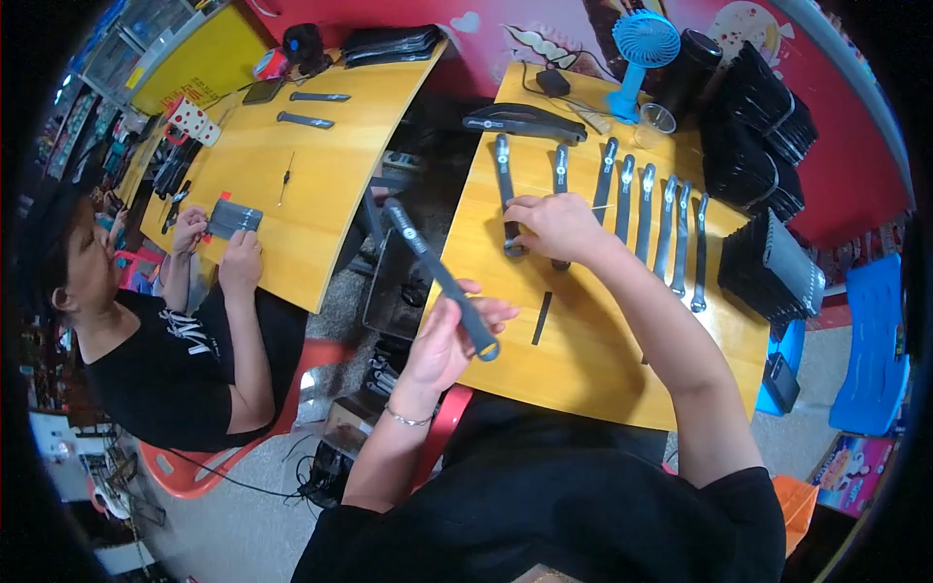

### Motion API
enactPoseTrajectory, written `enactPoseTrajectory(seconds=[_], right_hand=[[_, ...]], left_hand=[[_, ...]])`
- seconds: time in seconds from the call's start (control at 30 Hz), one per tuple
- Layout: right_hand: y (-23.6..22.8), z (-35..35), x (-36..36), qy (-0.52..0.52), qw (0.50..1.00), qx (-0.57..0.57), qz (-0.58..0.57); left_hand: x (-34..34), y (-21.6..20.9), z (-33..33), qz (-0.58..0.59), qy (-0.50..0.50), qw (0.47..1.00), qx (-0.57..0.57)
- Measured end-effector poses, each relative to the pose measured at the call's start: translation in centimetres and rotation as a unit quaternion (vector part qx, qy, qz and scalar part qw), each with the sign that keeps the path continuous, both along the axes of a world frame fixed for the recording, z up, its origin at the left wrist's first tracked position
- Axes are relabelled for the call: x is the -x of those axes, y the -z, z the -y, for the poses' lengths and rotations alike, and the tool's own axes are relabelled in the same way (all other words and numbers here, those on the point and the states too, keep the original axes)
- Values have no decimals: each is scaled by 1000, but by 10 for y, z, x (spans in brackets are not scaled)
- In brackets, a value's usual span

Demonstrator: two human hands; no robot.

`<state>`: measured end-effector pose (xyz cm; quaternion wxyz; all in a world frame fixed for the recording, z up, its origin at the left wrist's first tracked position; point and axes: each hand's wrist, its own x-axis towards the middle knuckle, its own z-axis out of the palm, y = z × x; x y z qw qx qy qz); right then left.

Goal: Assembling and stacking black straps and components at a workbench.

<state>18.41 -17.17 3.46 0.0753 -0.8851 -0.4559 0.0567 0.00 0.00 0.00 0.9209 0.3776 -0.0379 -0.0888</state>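
Observation:
My left hand (445,340), raised off the near left edge of the table, grips a long dark strap (428,255) with pale print near its upper end and a rounded lower end. Over the table, my right hand (556,227) has its fingers bent down at the lower end of another dark strap (504,180). A thin pale stick (602,206) pokes out from its right side. More such straps lie side by side to the right, among them one dark strap (646,209). In front of my right hand lies a short black strip (541,319).
At the table's far side stand a blue fan (645,49), a clear cup (655,123) and a curved black case (525,121). Black bundles (763,107) stack at the right, with a black pile (773,267) nearer. On the left, a person (180,330) works at another yellow table (326,194).

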Motion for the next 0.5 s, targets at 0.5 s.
enactPoseTrajectory(seconds=[0.5], right_hand=[[-53,71,155,181,890,-352,-228]], left_hand=[[-18,-28,69,52,-117,988,-89]])
